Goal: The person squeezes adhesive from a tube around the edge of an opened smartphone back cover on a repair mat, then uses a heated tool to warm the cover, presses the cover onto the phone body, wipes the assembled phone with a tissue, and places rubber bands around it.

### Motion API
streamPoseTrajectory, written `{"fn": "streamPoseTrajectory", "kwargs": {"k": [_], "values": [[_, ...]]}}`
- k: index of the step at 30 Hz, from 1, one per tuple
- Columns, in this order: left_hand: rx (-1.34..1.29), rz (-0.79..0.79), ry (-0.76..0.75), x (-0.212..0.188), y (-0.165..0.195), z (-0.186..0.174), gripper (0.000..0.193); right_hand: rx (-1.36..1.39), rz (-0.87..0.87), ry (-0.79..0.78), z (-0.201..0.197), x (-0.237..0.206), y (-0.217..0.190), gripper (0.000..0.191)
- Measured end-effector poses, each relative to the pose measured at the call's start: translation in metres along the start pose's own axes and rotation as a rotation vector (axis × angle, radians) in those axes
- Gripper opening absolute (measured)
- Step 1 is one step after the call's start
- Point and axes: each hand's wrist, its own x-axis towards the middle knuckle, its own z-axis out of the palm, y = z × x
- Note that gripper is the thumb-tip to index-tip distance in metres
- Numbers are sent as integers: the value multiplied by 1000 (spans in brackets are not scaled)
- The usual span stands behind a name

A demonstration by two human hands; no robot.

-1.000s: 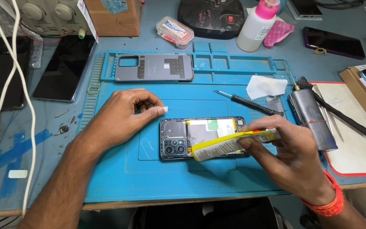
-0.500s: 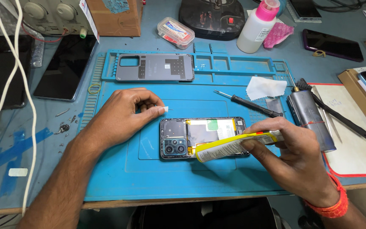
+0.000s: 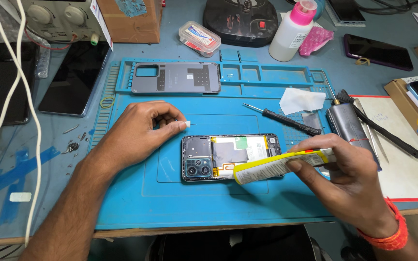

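An opened phone (image 3: 231, 157), back cover off and camera block showing, lies flat on the blue work mat (image 3: 180, 203) near the middle of the desk's front edge. The right hand (image 3: 349, 181) holds a flat yellow-and-white battery (image 3: 279, 164) pinched between thumb and fingers, its grip closed on the right end of the pack while the left end tilts down over the phone's lower right part; whether the pack touches the frame there is hard to tell. An orange band (image 3: 388, 232) sits on that wrist. The left hand (image 3: 139, 130) rests on the mat just beside the phone's upper left corner, fingers curled in a narrow grip on a small white scrap (image 3: 185, 124). The grey back cover (image 3: 176, 77) lies in the mat's tray along its far edge. A black-handled screwdriver (image 3: 286, 121) lies on the mat beyond the phone, with a white wipe (image 3: 302, 100) past it and a grey metal case (image 3: 349, 125) at the mat's right edge. Toward the desk's far edge stand a white bottle with pink cap (image 3: 291, 34) and a small clear plastic box (image 3: 199, 37); dark phones (image 3: 76, 77) lie at the left
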Motion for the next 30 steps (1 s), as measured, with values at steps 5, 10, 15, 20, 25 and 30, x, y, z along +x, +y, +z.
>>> {"fn": "streamPoseTrajectory", "kwargs": {"k": [5,10,15,20,25,30], "values": [[-18,10,15,-1,1,0,26,-24,0,28,-6,-4,2,22],[-38,32,38,-2,2,0,25,-20,37,43,-11,-8,4,24],[-72,41,64,-2,3,1,25,-28,41,56,-18,-11,3,24],[-54,32,156,-5,10,1,23,7,47,97,-25,-15,5,23],[-171,358,337,-14,35,-1,17,126,147,213,-27,-17,5,22],[-197,205,176,-33,77,29,13,627,160,295,-22,-10,1,21]]}}
